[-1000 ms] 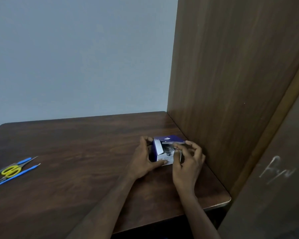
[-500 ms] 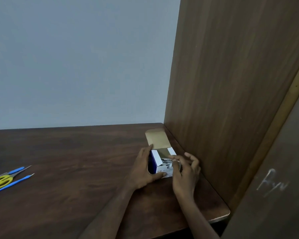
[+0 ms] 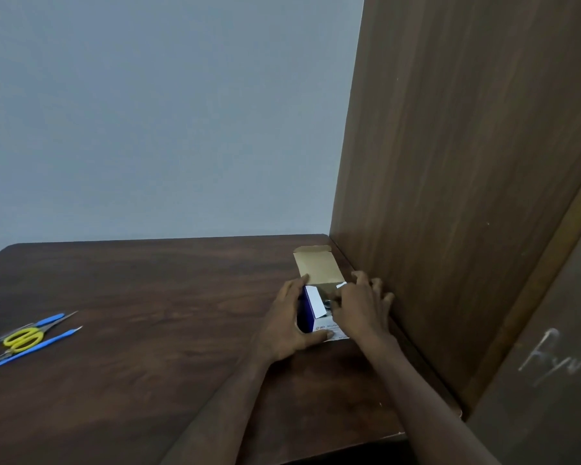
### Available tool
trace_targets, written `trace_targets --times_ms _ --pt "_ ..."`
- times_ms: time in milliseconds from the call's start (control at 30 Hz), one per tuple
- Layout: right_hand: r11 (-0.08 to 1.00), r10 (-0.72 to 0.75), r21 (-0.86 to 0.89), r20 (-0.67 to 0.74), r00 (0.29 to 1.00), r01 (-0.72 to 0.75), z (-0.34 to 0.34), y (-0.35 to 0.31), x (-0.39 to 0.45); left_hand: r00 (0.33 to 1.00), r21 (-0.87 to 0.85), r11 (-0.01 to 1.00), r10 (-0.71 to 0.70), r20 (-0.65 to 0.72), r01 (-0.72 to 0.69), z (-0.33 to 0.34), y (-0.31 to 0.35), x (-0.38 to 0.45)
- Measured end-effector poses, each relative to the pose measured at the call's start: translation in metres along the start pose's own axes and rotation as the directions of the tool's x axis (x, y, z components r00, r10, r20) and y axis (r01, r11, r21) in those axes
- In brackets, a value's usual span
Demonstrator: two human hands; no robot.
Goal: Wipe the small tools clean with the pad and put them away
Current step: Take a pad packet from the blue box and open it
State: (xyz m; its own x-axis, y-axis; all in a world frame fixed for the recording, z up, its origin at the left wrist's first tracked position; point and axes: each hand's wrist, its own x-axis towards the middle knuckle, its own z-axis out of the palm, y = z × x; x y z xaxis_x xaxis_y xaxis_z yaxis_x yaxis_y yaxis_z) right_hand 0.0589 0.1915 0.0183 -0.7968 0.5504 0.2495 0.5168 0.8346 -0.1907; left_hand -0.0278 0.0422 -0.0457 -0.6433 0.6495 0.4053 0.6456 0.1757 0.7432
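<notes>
A small blue and white box (image 3: 312, 313) sits on the dark wood table (image 3: 155, 297), near the tall wood panel (image 3: 450, 162) on the right. Its brown lid flap (image 3: 319, 265) is folded back and stands open. The left hand (image 3: 291, 325) holds the box from the left side, with the fingers curled round the far edge and the thumb along the near edge. The right hand (image 3: 361, 305) is over the open top with its fingers bent down into the box, but I cannot tell if they hold anything. Far off on the left side of the table lie the small tools: yellow scissors (image 3: 22, 338), 2 blue-handled tools (image 3: 39, 345) and thin metal tweezers (image 3: 0, 338), all close together.
</notes>
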Motion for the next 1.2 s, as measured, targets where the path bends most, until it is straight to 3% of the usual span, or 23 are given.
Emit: trace_targets --times_ms 67,133,267,333,467,533,733,933,1200 --pt "0.997 0.023 0.081 -0.082 0.996 -0.016 0.007 0.002 -0.005 1.000 0.003 1.000 0.001 -0.009 -0.001 0.001 -0.001 -0.001" --pt "0.964 0.055 0.266 -0.264 0.963 0.017 0.017 0.005 -0.011 1.000 0.011 1.000 0.002 -0.013 -0.001 0.001 -0.003 0.001" --pt "0.682 0.213 0.659 -0.593 0.776 0.317 0.034 0.013 -0.032 1.000 0.001 1.000 0.006 -0.017 -0.006 0.002 -0.005 0.002" --pt "0.540 0.311 0.752 -0.596 0.740 0.378 0.033 0.016 -0.040 1.000 -0.024 1.000 0.010 -0.020 -0.011 0.001 -0.004 0.002" --pt "0.290 0.522 0.926 -0.366 0.771 0.243 0.035 0.020 -0.035 0.999 -0.092 0.996 0.012 -0.038 -0.016 -0.001 0.002 0.000" --pt "0.231 0.571 0.948 -0.316 0.758 0.220 0.036 0.023 -0.033 1.000 -0.142 0.990 -0.002 -0.031 -0.002 -0.001 0.004 -0.001" --pt "0.222 0.633 0.952 -0.306 0.711 0.212 0.034 0.025 -0.035 0.999 -0.173 0.985 -0.019 -0.027 0.014 -0.004 0.007 -0.004" --pt "0.185 0.516 0.953 -0.301 0.802 0.239 0.035 0.022 -0.038 0.995 -0.025 0.999 0.031 -0.095 -0.034 -0.006 0.012 -0.005" --pt "0.324 0.521 0.927 -0.341 0.782 0.188 0.041 0.023 -0.036 0.996 -0.043 0.998 0.033 -0.087 -0.037 -0.011 0.018 -0.009"
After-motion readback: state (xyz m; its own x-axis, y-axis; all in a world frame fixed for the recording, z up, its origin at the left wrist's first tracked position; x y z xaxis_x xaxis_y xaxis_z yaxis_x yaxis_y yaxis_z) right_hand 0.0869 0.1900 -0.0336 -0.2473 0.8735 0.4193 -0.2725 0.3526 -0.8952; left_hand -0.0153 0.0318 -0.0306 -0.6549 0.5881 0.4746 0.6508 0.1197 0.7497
